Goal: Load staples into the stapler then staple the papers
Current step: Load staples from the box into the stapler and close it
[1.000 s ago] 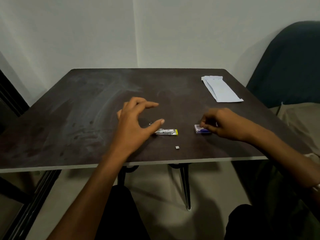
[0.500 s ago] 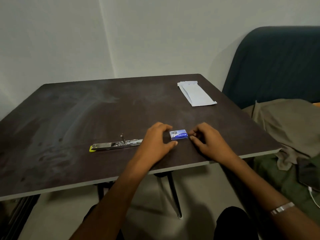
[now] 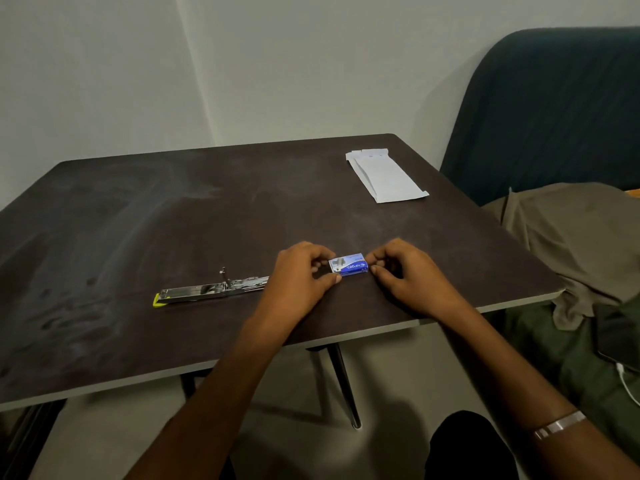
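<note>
A small blue staple box [image 3: 348,265] lies on the dark table [image 3: 207,209] near its front edge. My left hand [image 3: 302,276] pinches the box's left end between thumb and fingers. My right hand [image 3: 401,271] pinches its right end. The metal stapler [image 3: 207,291], opened out flat with a yellow tip at its left end, lies on the table left of my left hand, apart from both hands. Folded white papers [image 3: 384,174] lie at the table's far right.
A dark blue sofa [image 3: 547,105] with an olive cloth [image 3: 581,244] stands right of the table. A phone [image 3: 620,337] with a white cable lies there too. White walls rise behind the table.
My left hand left the stapler and came right to the staple box. Both hands now pinch the box's ends. The view has shifted right.
</note>
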Motion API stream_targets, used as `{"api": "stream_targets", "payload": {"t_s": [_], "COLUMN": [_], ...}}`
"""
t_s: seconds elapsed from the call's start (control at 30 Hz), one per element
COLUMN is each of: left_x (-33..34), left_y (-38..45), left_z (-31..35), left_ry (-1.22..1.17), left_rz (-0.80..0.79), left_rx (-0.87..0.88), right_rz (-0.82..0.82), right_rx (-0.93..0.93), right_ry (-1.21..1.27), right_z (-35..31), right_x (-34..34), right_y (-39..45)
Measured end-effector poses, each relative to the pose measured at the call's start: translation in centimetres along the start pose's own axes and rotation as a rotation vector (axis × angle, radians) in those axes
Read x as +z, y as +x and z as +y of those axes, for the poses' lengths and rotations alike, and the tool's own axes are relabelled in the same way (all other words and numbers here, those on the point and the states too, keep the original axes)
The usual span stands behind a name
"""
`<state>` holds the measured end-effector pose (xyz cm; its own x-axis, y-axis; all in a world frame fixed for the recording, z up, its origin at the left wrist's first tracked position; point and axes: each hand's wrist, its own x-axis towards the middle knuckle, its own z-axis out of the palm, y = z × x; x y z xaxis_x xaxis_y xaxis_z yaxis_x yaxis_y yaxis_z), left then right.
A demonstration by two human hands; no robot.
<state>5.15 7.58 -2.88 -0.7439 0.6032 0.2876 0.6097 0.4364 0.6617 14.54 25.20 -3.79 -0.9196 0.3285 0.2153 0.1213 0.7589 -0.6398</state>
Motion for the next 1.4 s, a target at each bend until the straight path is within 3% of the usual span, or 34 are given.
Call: {"api": "stream_targets", "payload": {"t_s": [0.5, 0.77, 0.97, 1.4], "left_x": [0.4, 0.5, 0.5, 0.3], "left_y": [-0.8, -0.9, -0.9, -1.1], "left_z": [-0.4, -0.3, -0.4, -0.2], "left_ry": [-0.081, -0.111, -0.126, -0.178], "left_rz": [0.055, 0.068, 0.085, 0.123], "left_rx": [0.058, 0.046, 0.044, -0.005], "right_rz": [-0.109, -0.021, -0.111, -0.057], "right_rx": [0.003, -0.038, -0.163, -0.137], "right_ry": [-0.049, -0.035, 0.002, -0.034], "right_z": [0.0, 0.0, 0.1, 0.7], "right_x": [-0.1, -0.1, -0.3, -0.2], "right_y": [0.9, 0.4, 0.2, 0.5]}}
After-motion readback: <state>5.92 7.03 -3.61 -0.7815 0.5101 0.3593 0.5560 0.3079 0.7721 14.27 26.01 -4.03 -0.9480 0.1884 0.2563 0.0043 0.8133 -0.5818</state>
